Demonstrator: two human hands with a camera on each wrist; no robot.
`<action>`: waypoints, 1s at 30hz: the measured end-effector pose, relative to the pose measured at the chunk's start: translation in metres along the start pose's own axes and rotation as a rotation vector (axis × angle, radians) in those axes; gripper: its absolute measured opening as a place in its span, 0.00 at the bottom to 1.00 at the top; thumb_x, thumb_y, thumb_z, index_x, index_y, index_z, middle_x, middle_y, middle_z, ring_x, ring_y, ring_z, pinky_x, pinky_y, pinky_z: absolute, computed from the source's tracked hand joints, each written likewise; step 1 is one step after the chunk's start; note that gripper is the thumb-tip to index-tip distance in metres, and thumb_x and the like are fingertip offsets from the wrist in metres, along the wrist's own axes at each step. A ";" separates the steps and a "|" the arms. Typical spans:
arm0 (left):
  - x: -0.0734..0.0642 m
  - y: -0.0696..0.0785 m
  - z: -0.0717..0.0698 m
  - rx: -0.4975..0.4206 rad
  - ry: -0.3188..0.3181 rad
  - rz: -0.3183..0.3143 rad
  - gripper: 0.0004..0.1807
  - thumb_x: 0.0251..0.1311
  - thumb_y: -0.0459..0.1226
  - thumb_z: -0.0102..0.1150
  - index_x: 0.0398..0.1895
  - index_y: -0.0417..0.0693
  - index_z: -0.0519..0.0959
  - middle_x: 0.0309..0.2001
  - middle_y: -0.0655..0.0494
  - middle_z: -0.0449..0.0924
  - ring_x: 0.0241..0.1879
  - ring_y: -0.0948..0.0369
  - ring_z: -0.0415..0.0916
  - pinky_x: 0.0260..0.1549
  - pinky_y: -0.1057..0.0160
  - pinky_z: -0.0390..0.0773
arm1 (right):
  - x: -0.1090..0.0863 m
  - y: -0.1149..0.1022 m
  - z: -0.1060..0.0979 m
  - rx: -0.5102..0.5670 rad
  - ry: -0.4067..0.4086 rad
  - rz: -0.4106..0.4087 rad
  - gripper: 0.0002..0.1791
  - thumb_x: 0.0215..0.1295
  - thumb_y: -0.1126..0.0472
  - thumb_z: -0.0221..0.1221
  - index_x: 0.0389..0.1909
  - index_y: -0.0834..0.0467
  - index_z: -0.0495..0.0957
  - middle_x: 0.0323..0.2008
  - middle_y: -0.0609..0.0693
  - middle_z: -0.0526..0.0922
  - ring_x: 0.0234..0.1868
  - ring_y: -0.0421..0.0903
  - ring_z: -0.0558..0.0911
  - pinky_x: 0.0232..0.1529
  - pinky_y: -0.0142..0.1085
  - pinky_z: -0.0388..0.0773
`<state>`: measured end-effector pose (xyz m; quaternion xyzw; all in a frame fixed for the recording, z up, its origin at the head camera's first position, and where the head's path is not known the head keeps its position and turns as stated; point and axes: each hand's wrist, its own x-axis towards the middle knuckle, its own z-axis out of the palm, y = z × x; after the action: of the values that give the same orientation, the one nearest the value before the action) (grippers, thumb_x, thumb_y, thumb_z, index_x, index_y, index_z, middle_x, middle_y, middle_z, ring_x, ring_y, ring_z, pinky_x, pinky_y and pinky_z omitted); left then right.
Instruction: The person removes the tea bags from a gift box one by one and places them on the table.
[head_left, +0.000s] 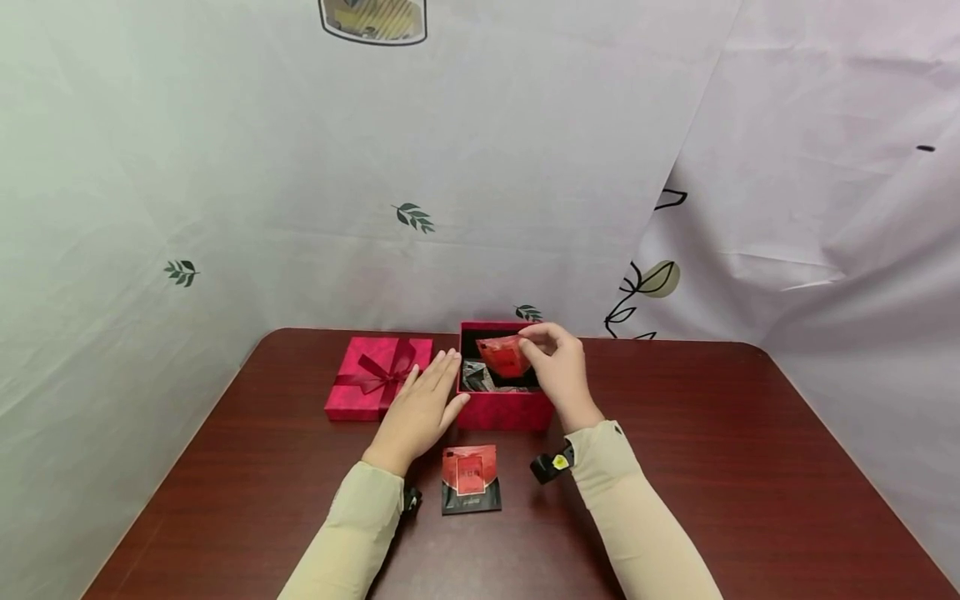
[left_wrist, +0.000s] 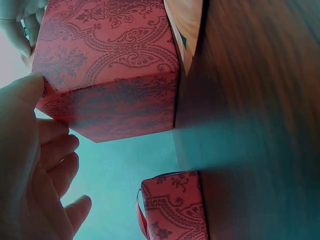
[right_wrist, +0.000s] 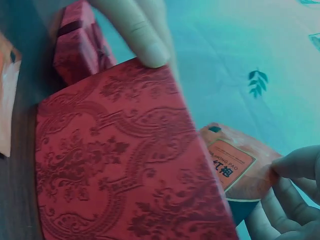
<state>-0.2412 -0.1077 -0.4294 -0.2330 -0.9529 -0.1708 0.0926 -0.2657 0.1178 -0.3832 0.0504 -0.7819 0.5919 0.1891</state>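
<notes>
A red patterned box [head_left: 504,412] stands uncovered at the back of the table, with dark silvery packets [head_left: 477,377] inside. My right hand [head_left: 558,367] pinches a red and black tea sachet [head_left: 504,357] by its edge at the box opening; in the right wrist view the sachet [right_wrist: 232,167] is partly hidden behind the box wall. My left hand [head_left: 423,407] rests against the box's left side, fingers extended, thumb at its front corner. In the left wrist view its thumb touches the box [left_wrist: 110,60] edge. Another sachet [head_left: 471,479] lies flat in front of the box.
The box lid [head_left: 363,379], red with a dark ribbon bow, lies left of the box, close to my left hand. All of it sits on a dark red-brown wooden table [head_left: 720,467]. A pale printed cloth [head_left: 480,167] hangs behind the table's back edge.
</notes>
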 end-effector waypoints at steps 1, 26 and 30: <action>0.000 0.000 0.000 0.002 -0.001 -0.001 0.37 0.77 0.53 0.46 0.80 0.44 0.55 0.80 0.49 0.52 0.80 0.54 0.46 0.75 0.43 0.49 | 0.000 -0.001 -0.002 0.010 0.008 0.004 0.05 0.66 0.69 0.65 0.41 0.63 0.85 0.40 0.59 0.86 0.38 0.49 0.85 0.38 0.30 0.78; -0.001 0.001 -0.001 0.000 -0.012 -0.009 0.38 0.77 0.53 0.47 0.80 0.44 0.54 0.80 0.49 0.52 0.80 0.53 0.46 0.76 0.43 0.48 | -0.025 -0.021 -0.055 0.464 -0.080 0.273 0.07 0.69 0.70 0.61 0.45 0.65 0.77 0.34 0.49 0.85 0.33 0.42 0.85 0.39 0.35 0.86; -0.001 0.002 -0.001 0.000 -0.013 -0.009 0.38 0.76 0.53 0.47 0.81 0.44 0.54 0.80 0.49 0.52 0.80 0.54 0.46 0.76 0.43 0.48 | -0.033 -0.020 -0.062 0.488 -0.152 0.309 0.05 0.69 0.70 0.61 0.43 0.62 0.79 0.33 0.50 0.85 0.33 0.43 0.85 0.39 0.37 0.86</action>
<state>-0.2396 -0.1071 -0.4279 -0.2296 -0.9545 -0.1699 0.0855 -0.2140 0.1653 -0.3626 0.0192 -0.6268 0.7787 0.0200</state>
